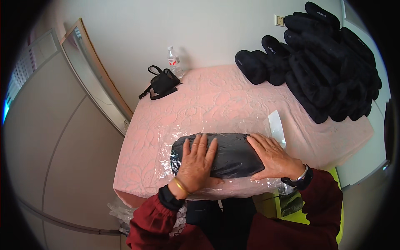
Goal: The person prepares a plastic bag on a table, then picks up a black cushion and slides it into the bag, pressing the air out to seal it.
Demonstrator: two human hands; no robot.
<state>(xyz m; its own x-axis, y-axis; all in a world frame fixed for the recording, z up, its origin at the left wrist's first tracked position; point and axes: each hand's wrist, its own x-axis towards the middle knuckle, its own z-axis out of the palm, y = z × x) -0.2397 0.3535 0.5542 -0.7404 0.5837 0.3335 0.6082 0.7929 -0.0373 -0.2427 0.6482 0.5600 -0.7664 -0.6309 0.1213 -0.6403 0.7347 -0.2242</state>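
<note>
A black, rounded, oblong cushion (233, 156) lies inside a clear plastic bag (164, 160) at the near edge of the table. My left hand (195, 160) rests on its left half, fingers spread and pointing away from me. Over the right end lies my right hand (275, 156), fingers stretched out and the thumb apart at the near corner. Both palms touch the wrapped cushion from above. A white flap (276, 128) of the bag sticks up beyond my right hand.
Black cushions (329, 71) are heaped at the far right of the pink-covered table (146, 154). A plastic bottle (174, 62) and a small black bag (163, 82) stand at the far left edge. A yellow-green container (306, 216) sits below, by my right arm.
</note>
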